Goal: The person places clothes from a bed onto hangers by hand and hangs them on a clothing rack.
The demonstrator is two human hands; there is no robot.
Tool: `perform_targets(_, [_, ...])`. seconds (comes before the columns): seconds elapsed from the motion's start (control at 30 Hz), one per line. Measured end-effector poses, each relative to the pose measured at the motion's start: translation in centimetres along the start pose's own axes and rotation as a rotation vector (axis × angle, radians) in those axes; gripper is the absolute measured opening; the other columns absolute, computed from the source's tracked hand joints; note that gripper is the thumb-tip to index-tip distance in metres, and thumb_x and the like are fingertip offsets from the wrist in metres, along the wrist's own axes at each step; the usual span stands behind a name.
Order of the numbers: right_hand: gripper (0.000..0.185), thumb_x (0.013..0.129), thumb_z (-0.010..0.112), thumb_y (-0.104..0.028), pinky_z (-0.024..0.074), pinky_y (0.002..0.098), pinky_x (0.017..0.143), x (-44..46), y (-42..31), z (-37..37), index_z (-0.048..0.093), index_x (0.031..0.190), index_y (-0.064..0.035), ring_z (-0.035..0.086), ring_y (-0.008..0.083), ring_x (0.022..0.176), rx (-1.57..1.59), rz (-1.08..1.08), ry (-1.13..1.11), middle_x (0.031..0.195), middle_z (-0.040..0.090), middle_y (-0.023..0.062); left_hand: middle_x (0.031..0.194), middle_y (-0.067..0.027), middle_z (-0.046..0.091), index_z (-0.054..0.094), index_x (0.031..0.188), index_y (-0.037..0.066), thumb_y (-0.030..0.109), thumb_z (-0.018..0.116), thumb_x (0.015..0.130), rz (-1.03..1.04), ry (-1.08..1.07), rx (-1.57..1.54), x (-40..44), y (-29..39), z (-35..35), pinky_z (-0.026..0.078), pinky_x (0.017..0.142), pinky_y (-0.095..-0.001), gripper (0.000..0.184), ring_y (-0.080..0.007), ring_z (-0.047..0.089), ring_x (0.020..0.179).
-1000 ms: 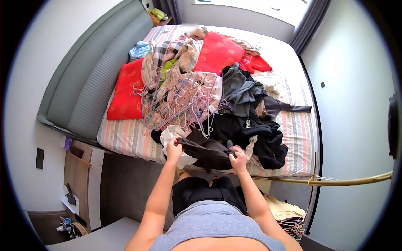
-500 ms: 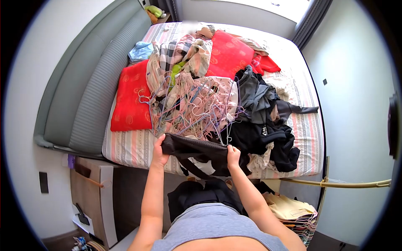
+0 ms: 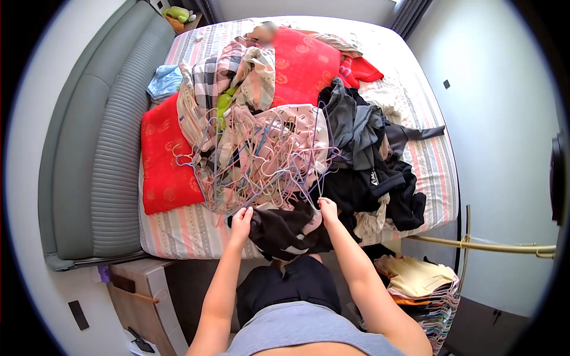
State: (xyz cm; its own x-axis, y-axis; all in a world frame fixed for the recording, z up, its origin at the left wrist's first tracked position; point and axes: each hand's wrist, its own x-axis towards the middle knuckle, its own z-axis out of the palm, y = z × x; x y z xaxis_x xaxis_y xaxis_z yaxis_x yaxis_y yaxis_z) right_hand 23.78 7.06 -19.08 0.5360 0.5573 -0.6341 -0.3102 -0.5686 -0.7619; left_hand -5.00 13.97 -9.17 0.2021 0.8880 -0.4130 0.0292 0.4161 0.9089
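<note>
Left hand (image 3: pixel 241 222) pinches the dark garment (image 3: pixel 279 228) by its edge; right hand (image 3: pixel 328 209) fingers closed, exact hold unclear. Garment, just now stretched taut, has slackened into folds at the bed's (image 3: pixel 178 237) near edge, below clothes hangers (image 3: pixel 279 163); no longer spread out.

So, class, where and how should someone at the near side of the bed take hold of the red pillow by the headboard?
Probably best by the near edge of the red pillow, toward its left corner, coming in low from the bed's near side, fingers underneath, thumb on top. It lies flat and that edge looks uncovered, while hangers overlap its right side.
</note>
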Motion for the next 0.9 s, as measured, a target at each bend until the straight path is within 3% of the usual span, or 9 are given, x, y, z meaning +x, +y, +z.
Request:
perform_targets(0.07, [0.023, 0.080, 0.050, -0.009, 0.0429, 0.0234, 0.065, 3.8, 0.9, 0.4, 0.062, 0.099, -0.0008, 0.054, 0.0113, 0.071, -0.080, -0.081, 0.101, 0.083, 0.062, 0.0049, 0.073, 0.0050, 0.053, 0.056, 0.080, 0.005, 0.020, 0.051, 0.090, -0.031, 0.043, -0.024, 0.1, 0.3, 0.3, 0.037, 0.061, -0.0190, 0.018, -0.0034, 0.047, 0.067])
perform_targets(0.1, [0.034, 0.080, 0.050, -0.010, 0.0433, 0.0266, 0.072, 5.2, 0.6, 0.6, 0.056, 0.112, 0.0000, 0.055, 0.0144, 0.076, -0.136, -0.097, 0.108, 0.092, 0.062, 0.0067, 0.074, 0.0047, 0.053, 0.056, 0.080, 0.005, 0.019, 0.052, 0.090, -0.029, 0.060, -0.050, 0.1, 0.5, 0.6, 0.038, 0.061, -0.0191, 0.018, -0.0038, 0.047, 0.068])
perform_targets(0.23, [0.046, 0.083, 0.050, -0.015, 0.0432, 0.0304, 0.072, 8.4, -1.6, 1.2, 0.041, 0.126, -0.0025, 0.054, 0.0146, 0.079, -0.066, 0.151, 0.092, 0.107, 0.058, 0.0076, 0.063, 0.0066, 0.044, 0.047, 0.067, 0.008, 0.016, 0.053, 0.089, -0.066, 0.166, -0.040, 0.1, 1.3, 1.9, 0.031, 0.051, -0.0202, 0.024, -0.0027, 0.038, 0.057])
perform_targets(0.33, [0.018, 0.086, 0.051, -0.023, 0.0406, 0.0282, 0.064, 12.0, -1.5, 0.8, 0.054, 0.096, -0.0084, 0.052, 0.0113, 0.072, 0.360, 0.423, -0.282, 0.084, 0.059, 0.0025, 0.064, 0.0063, 0.045, 0.048, 0.068, 0.007, 0.016, 0.054, 0.088, -0.097, 0.210, -0.059, 0.0, 1.9, 2.7, 0.032, 0.051, -0.0196, 0.022, -0.0028, 0.039, 0.058])
perform_targets(0.37, [0.015, 0.086, 0.054, -0.025, 0.0411, 0.0254, 0.054, 12.3, -1.6, 1.2, 0.054, 0.087, -0.0102, 0.051, 0.0108, 0.062, 0.465, 0.435, -0.136, 0.067, 0.053, 0.0003, 0.065, 0.0057, 0.047, 0.051, 0.070, 0.007, 0.016, 0.054, 0.088, -0.096, 0.222, -0.045, 0.2, 1.8, 2.8, 0.033, 0.052, -0.0192, 0.020, -0.0028, 0.040, 0.059])
perform_targets(0.5, [0.007, 0.090, 0.050, -0.015, 0.0392, 0.0179, 0.043, 10.3, -4.3, 2.0, 0.056, 0.091, -0.0108, 0.045, 0.0058, 0.047, 0.617, -0.014, 0.171, 0.059, 0.046, -0.0039, 0.067, 0.0050, 0.050, 0.053, 0.073, 0.005, 0.016, 0.055, 0.088, -0.107, 0.204, -0.076, 0.8, 0.7, 3.4, 0.035, 0.054, -0.0193, 0.018, -0.0031, 0.042, 0.060])
perform_targets(0.6, [0.011, 0.090, 0.052, -0.013, 0.0371, 0.0175, 0.046, 8.1, -5.4, 0.9, 0.059, 0.096, -0.0076, 0.041, 0.0029, 0.050, 0.373, -0.420, 0.083, 0.063, 0.047, -0.0065, 0.068, 0.0046, 0.051, 0.054, 0.075, 0.004, 0.016, 0.055, 0.087, -0.109, 0.180, -0.073, 1.4, 1.4, 5.0, 0.036, 0.055, -0.0196, 0.016, -0.0033, 0.044, 0.060])
perform_targets(0.73, [0.016, 0.087, 0.056, -0.010, 0.0379, 0.0192, 0.050, 3.1, -7.0, -1.4, 0.062, 0.099, -0.0025, 0.045, 0.0039, 0.056, 0.146, -0.688, 0.195, 0.076, 0.057, -0.0017, 0.070, 0.0032, 0.054, 0.055, 0.079, 0.002, 0.014, 0.056, 0.086, -0.063, 0.138, -0.026, 1.9, 1.8, 6.3, 0.038, 0.058, -0.0199, 0.014, -0.0036, 0.047, 0.063])
perform_targets(0.9, [0.014, 0.080, 0.049, 0.004, 0.0396, 0.0171, 0.058, -2.5, -5.8, -6.4, 0.051, 0.091, -0.0043, 0.046, 0.0039, 0.064, 0.042, -0.933, 0.168, 0.078, 0.050, -0.0015, 0.070, 0.0013, 0.054, 0.055, 0.080, 0.001, 0.010, 0.058, 0.080, 0.172, 0.153, 0.155, 2.6, 3.3, 6.9, 0.040, 0.058, -0.0206, 0.009, -0.0047, 0.049, 0.063])
